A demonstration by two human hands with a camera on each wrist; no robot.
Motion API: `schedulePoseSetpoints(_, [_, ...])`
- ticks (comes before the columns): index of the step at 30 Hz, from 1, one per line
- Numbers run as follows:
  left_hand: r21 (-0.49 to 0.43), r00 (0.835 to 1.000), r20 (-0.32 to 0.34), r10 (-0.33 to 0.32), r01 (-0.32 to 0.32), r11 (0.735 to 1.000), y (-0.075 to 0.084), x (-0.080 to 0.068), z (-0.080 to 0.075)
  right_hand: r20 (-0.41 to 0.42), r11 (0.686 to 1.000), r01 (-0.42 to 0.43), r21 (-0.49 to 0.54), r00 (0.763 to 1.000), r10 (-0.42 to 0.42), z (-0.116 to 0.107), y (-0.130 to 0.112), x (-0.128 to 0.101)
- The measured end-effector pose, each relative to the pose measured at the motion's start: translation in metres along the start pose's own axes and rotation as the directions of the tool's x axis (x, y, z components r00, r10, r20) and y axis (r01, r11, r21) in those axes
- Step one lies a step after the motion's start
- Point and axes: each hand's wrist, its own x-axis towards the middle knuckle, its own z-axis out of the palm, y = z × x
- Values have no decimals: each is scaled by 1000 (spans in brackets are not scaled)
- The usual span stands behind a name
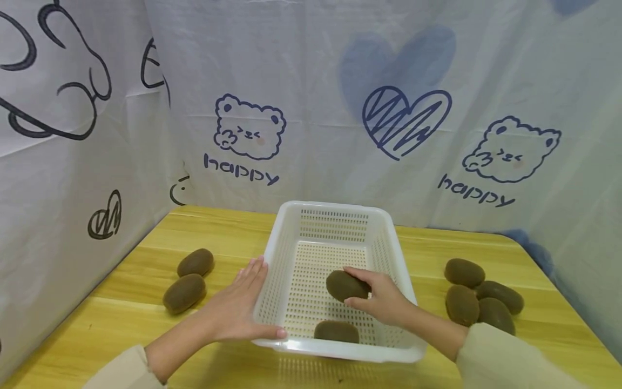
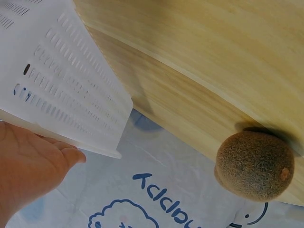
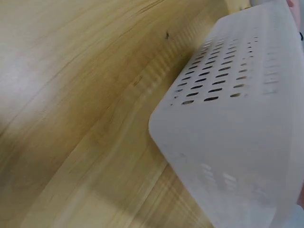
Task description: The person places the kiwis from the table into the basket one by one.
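A white plastic basket (image 1: 337, 354) with slotted walls stands on the table in the head view. Inside it, my right hand (image 1: 384, 297) holds a brown, fuzzy kiwi (image 1: 344, 286) between thumb and fingers, over the basket floor. Another kiwi (image 1: 336, 331) lies in the basket near its front wall. My left hand (image 1: 238, 308) rests along the left rim with straight fingers, its thumb over the front rim corner. In the left wrist view, those fingers (image 2: 66, 154) touch the rim. The right wrist view shows the basket's outer wall (image 3: 213, 118); the right hand's grip is hidden there.
Two kiwis (image 1: 184, 293) lie on the wooden table (image 1: 233, 227) left of the basket, beside the left forearm. Several more kiwis (image 1: 462, 305) are clustered to the right, close to the right sleeve. A printed curtain (image 1: 320, 135) hangs behind the table and along its sides.
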Motion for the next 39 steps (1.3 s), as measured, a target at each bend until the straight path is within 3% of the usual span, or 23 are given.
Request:
schedulePoseSetpoints(9, [-6, 1000, -12, 2, -2, 1000, 1, 0, 0, 161, 994, -15, -109, 986, 32, 12, 0, 14])
schedulePoseSetpoints(16, [-9, 1000, -6, -5, 5, 1000, 0, -1, 1, 262, 992, -19, -125, 964, 51, 16, 1, 15])
schedulePoseSetpoints(33, [-7, 1000, -5, -15, 15, 1000, 1, -1, 0, 288, 979, -26, -203, 954, 85, 13, 3, 12])
schedulePoseSetpoints(39, [-13, 1000, 0, -14, 14, 1000, 1, -1, 0, 266, 980, 14, -197, 963, 39, 6, 1, 10])
